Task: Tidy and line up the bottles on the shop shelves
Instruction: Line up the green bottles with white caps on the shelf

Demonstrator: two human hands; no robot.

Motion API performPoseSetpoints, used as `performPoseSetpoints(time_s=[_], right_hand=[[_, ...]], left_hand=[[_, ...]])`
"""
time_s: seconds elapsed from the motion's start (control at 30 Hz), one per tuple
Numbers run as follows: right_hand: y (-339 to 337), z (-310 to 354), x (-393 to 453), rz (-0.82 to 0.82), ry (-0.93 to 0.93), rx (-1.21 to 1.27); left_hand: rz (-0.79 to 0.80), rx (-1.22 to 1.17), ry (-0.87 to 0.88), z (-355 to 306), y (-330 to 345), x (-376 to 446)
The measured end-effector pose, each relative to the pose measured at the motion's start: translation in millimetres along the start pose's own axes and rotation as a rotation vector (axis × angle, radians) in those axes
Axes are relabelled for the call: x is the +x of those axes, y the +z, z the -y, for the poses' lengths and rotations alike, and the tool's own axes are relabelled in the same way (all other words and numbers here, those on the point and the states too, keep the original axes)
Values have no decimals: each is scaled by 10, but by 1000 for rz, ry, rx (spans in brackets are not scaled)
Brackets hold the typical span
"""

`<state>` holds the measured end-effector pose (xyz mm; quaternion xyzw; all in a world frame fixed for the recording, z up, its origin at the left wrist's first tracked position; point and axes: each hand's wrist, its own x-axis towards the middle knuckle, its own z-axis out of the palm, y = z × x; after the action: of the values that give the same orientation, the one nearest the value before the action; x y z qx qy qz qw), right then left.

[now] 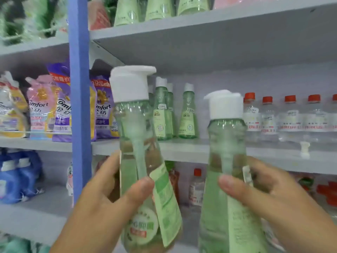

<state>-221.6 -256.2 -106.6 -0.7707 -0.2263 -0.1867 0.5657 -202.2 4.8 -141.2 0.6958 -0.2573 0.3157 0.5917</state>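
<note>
Standing before grey shop shelves, you hold two green pump bottles up at the height of the middle shelf [182, 147]. Your left hand [102, 203] grips the left pump bottle [138, 161] around its lower body, thumb across the front and fingers curled behind; its white pump head points right and a green label peels away from its side. Your right hand [277, 198] grips the right pump bottle [226, 179] the same way, thumb on the front, with its pump head pointing left. Both bottles are upright, close together but apart, and clear of any shelf.

Behind them on the middle shelf, a small cluster of green bottles with white caps [171, 110] stands near the back wall. To the right, a row of clear bottles with red caps [290, 117] runs along the back, and a small white plastic piece [304, 147] sits at the shelf's front edge. A blue upright post [79, 99] divides the shelving; left of it stand Comfort softener pouches [42, 106] in pink, purple and yellow. The upper shelf [200, 30] carries more green bottles. The lower shelf holds blue refill bags [18, 176] on the left and red-capped bottles, blurred.
</note>
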Motion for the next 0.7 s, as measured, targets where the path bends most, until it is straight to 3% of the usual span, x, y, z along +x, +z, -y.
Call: performPoseSetpoints(time_s=[0.2,0.47,0.7], right_hand=[[-232,602,843,-181,-173,35],[16,192,1802,-265,-17,-217],[132,10,2374,-6,284,-792]], left_hand=[[-70,38,177,-383,-38,1054],[-72,307,-79,246,-55,1795],[28,481,-181,524,-242,2072]])
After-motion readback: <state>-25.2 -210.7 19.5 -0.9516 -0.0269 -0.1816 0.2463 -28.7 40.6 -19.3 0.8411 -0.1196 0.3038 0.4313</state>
